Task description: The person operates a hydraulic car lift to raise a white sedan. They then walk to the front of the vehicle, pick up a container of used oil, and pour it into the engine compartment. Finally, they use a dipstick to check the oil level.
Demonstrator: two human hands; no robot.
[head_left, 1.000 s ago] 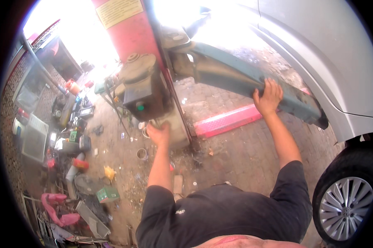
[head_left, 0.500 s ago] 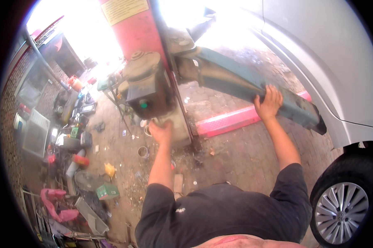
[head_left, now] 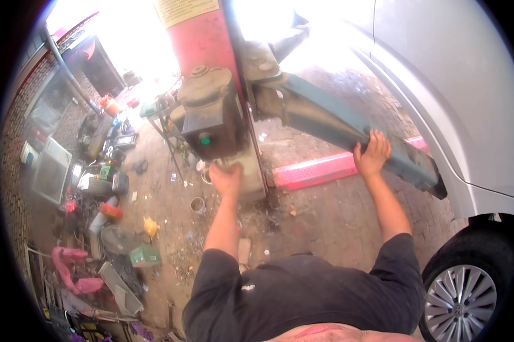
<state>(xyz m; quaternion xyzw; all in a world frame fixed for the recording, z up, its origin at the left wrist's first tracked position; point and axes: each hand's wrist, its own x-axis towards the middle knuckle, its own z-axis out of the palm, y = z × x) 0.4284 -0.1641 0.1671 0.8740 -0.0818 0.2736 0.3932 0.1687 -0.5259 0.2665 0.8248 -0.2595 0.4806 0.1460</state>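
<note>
My left hand is closed at the pale lower housing of a red lift post, just below a dark, dusty power unit with a green button; what its fingers press or grip is hidden. My right hand lies on the long blue-grey lift arm, its fingers spread and slightly bent over the upper edge. The arm slants from the post down to the right, alongside a silver car.
A car wheel stands at lower right. A pink ramp-like bar lies on the brick floor beyond my hands. Along the left brick wall are clutter, a white panel, a green box and pink material.
The view has turned slightly, so post, arm and car sit differently in the picture. Both hands stay on the same places, my right one appearing lower with the arm.
</note>
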